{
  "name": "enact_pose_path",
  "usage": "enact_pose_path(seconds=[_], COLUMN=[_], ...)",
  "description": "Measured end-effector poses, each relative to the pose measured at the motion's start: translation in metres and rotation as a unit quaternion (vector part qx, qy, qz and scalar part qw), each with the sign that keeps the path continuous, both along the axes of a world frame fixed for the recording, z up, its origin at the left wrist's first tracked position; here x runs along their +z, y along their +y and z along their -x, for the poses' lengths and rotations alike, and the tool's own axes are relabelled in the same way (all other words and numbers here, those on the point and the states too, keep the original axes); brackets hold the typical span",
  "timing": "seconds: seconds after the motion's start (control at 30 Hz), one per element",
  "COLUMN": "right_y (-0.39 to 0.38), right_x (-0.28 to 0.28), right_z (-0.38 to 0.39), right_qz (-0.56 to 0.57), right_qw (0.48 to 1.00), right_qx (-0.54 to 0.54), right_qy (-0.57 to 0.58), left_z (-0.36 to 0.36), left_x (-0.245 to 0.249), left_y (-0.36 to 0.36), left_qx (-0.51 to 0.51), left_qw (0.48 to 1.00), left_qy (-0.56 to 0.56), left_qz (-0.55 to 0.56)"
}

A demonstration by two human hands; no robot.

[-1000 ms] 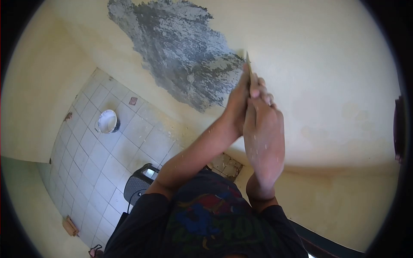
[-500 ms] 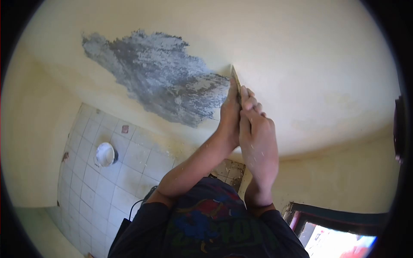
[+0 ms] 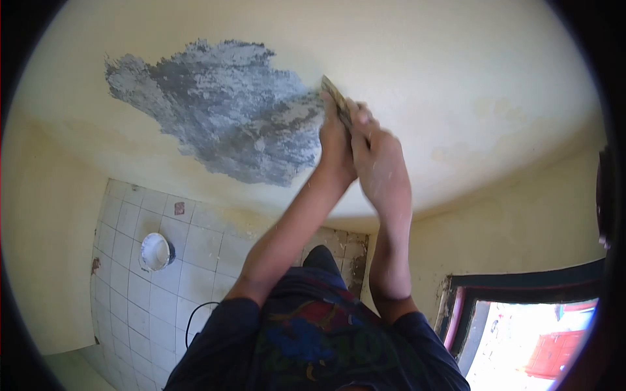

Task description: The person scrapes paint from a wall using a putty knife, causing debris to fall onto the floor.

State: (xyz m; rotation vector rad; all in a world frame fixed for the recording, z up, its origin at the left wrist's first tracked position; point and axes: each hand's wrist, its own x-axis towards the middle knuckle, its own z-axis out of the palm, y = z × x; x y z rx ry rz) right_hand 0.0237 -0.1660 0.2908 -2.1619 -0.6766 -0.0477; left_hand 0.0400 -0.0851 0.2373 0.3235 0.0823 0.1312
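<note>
Both of my hands are on a flat scraper (image 3: 336, 96), seen nearly edge-on against the cream wall (image 3: 450, 72). My left hand (image 3: 334, 137) is closed on it from the left, its fingers stretched up along the blade. My right hand (image 3: 380, 159) wraps around it from the right, close beside the left. The scraper's tip lies at the right edge of a rough grey patch (image 3: 222, 111), where the cream paint is gone and streaks of pale coating show. The handle is hidden by my hands. Pale flecks dot my right hand and forearm.
A white bucket (image 3: 156, 252) with pale residue stands on the tiled floor (image 3: 195, 260) at lower left. A black cable (image 3: 189, 322) curves beside my left sleeve. At lower right, a dark-framed opening (image 3: 521, 287) lets in bright light.
Both hands and the scraper have moved up and left in view, and the scraper now tilts more to the left. The camera view has shifted, showing more of the opening at lower right.
</note>
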Motion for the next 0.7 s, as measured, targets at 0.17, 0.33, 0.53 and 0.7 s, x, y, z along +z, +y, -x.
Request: enact_pose_path(seconds=[0.17,0.33,0.53,0.7], right_y=[0.004,0.006,0.019,0.024], right_x=[-0.006,-0.007,0.01,0.011], right_z=[0.011,0.017,0.01,0.02], right_qz=[-0.06,-0.058,0.086,0.003], right_qw=[0.996,0.995,0.996,0.999], right_qx=[0.007,-0.009,-0.007,-0.018], right_qy=[-0.072,-0.082,0.02,0.039], left_z=[0.004,-0.001,0.005,0.003], left_x=[0.005,-0.001,0.001,0.001], left_y=[0.003,0.013,0.021,0.027], left_qx=[-0.008,-0.007,-0.007,0.025], left_qw=[0.998,0.991,0.992,0.992], left_qy=[-0.058,-0.13,-0.113,-0.124], left_qz=[0.001,0.019,0.05,0.009])
